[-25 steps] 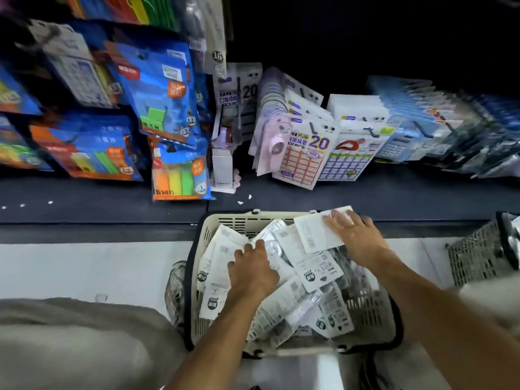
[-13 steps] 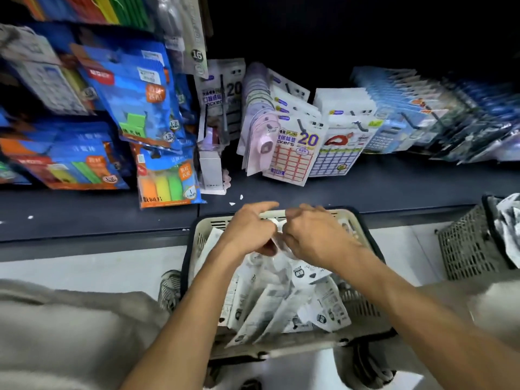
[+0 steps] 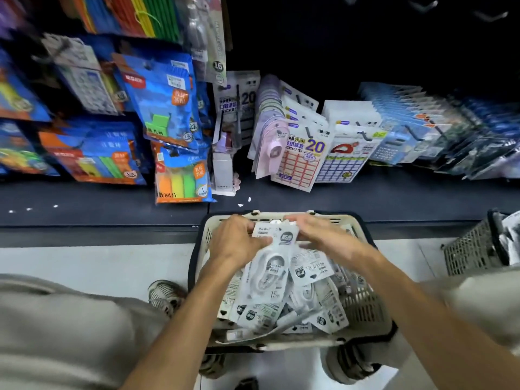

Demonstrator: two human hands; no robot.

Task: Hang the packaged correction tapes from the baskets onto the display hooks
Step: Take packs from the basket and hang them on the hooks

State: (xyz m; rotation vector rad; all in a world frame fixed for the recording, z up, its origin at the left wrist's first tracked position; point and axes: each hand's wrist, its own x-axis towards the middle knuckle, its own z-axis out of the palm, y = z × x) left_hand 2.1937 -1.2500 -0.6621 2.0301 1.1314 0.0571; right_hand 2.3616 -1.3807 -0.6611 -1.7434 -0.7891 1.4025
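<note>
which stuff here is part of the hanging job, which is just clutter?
Job: correction tape packs, held by left hand and right hand; beige basket; bare hooks.

Clutter: sticker packs, blue sticky-note packs, grey basket.

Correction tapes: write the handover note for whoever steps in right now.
Left hand: pinches the left edge of a correction tape pack, held over the cream basket.
Right hand: fingers curled on the same pack's top right.
More packs lie piled in the basket; a second grey basket stands to the right.
Done: one pack picked up.
Left: hang it on a display hook, then the rest. None visibly hung yet.
</note>
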